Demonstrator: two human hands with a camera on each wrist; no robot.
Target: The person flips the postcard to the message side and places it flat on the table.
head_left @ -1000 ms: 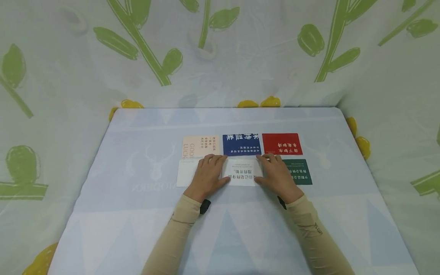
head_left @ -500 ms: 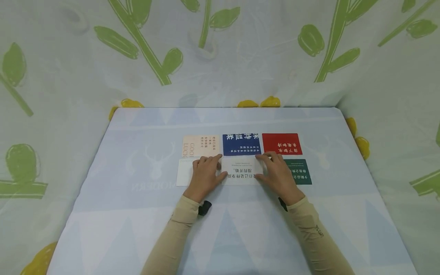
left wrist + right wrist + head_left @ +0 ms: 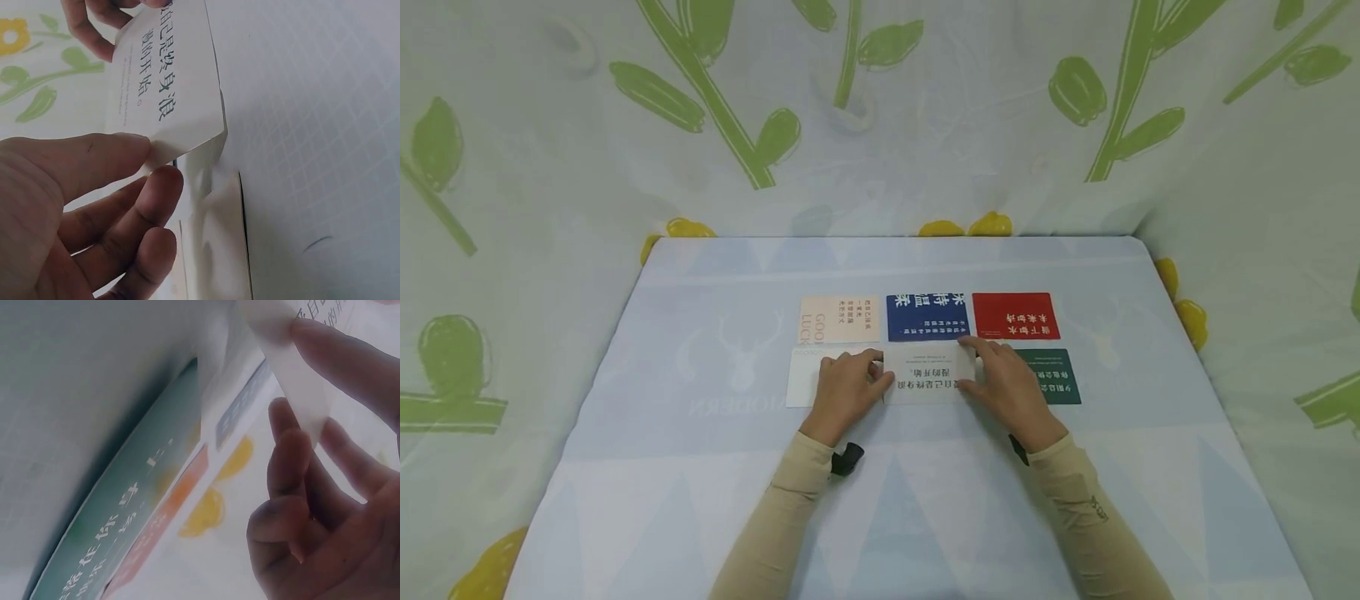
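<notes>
A white card (image 3: 928, 373) with dark printed characters is held between the two hands, raised a little off the table. At its left end my left hand (image 3: 847, 390) pinches it, thumb on top and fingers underneath in the left wrist view. My right hand (image 3: 1009, 388) grips the other end; the right wrist view shows its thumb on the printed face and fingers at the edge and behind. Partly under the left hand lies another white card (image 3: 802, 379). Beside the right hand is a green card (image 3: 1057, 377), its near end covered.
In the far row lie a cream card (image 3: 838, 319), a blue card (image 3: 928, 317) and a red card (image 3: 1015, 316). All rest on a pale blue patterned table cover (image 3: 880, 517). A white curtain (image 3: 955, 125) with green leaves surrounds the table.
The left hand's fingers have drawn in from the card's far corner to its left end, beside the thumb. The right hand has barely moved. The card has risen slightly.
</notes>
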